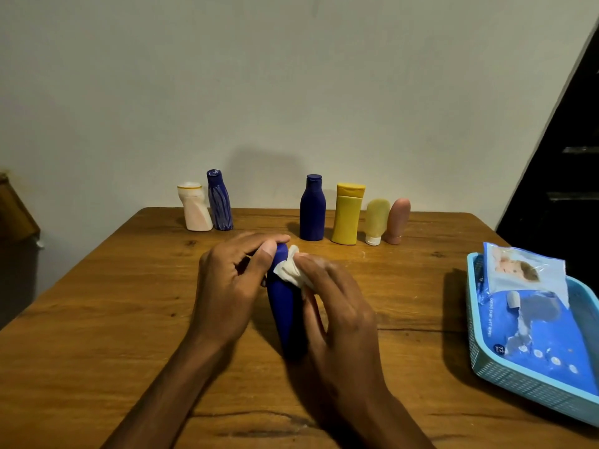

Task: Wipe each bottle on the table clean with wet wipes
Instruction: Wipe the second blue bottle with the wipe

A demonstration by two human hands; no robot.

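Blue plastic, the held bottle stands at the middle of the wooden tabletop, nearer the viewer than the row of bottles. The left hand curls round its cap end, thumb against the neck. The right hand presses a white wipe to the bottle's upper right side, fingers bent over the wipe.

Behind the held bottle, along the far edge, stand six others. To its left rear are a white bottle and, touching it, a streaked blue bottle. To its right rear come a dark blue bottle, a yellow bottle, a pale yellow tube on its cap and a pink tube.

Well to the right of the held bottle, a light blue basket holds the wipes pack.
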